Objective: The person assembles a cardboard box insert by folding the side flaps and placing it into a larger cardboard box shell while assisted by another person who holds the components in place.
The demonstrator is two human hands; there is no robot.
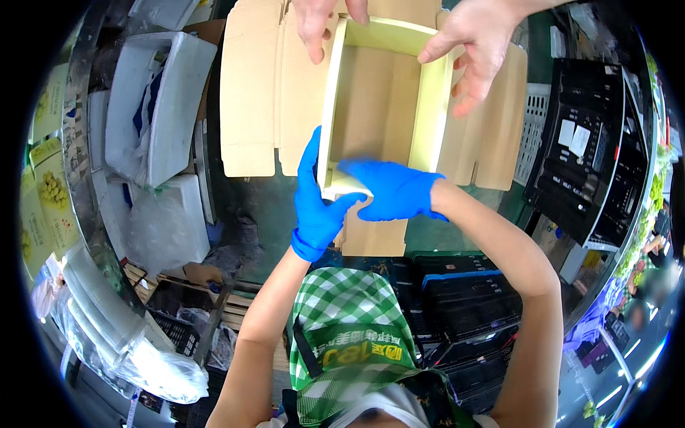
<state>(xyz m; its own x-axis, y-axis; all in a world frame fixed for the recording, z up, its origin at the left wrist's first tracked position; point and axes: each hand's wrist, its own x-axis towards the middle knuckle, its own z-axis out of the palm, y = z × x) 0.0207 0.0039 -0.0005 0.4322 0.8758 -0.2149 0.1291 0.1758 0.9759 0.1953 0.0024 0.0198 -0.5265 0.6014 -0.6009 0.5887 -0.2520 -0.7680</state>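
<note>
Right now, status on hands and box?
Left hand at the box, near left corner. Right hand blurred, at near end. Box open-topped. Co-worker's hands at far end.

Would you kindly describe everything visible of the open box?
The open box has pale yellow-green walls and a brown bottom, seemingly cardboard. It faces up over brown sheets. The left hand touches its near left corner; the blurred right hand crosses its near end; another person's hands are around its far end.

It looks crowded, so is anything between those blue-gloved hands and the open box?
Nothing visible: the left hand and right hand are at the near end of the box; another person's hands are opposite them.
</note>
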